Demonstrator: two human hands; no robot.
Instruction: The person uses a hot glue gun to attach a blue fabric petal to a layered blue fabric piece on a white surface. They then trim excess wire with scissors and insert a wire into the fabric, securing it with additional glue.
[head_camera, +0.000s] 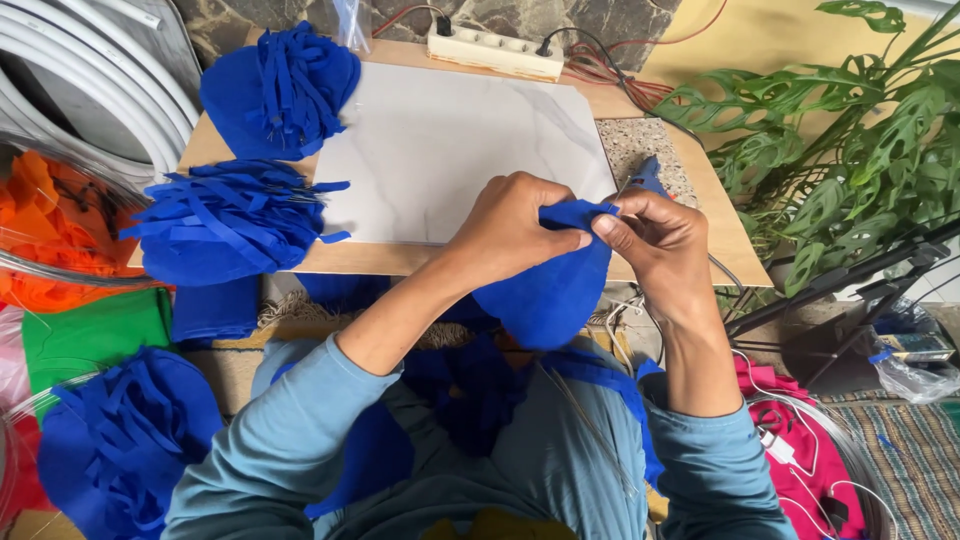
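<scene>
1. Between both hands, just over the near edge of the tabletop (690, 190), hangs a rounded blue felt piece (550, 295).
2. Left hand (515, 228): its grip is pinched together on the felt's upper edge.
3. Right hand (655, 240): fingertips clamped on the same edge, touching the left thumb.
4. Just beyond the right hand lies a blue glue gun (647, 175).
5. Ahead of the hands sits a white marble-look board (450, 150); well off to the left of the left hand lie piles of fringed blue felt (235, 220).

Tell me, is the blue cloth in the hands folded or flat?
Folded at the top: both hands, left hand and right hand, pinch the blue felt piece where its edge doubles over; the rest hangs rounded.
</scene>
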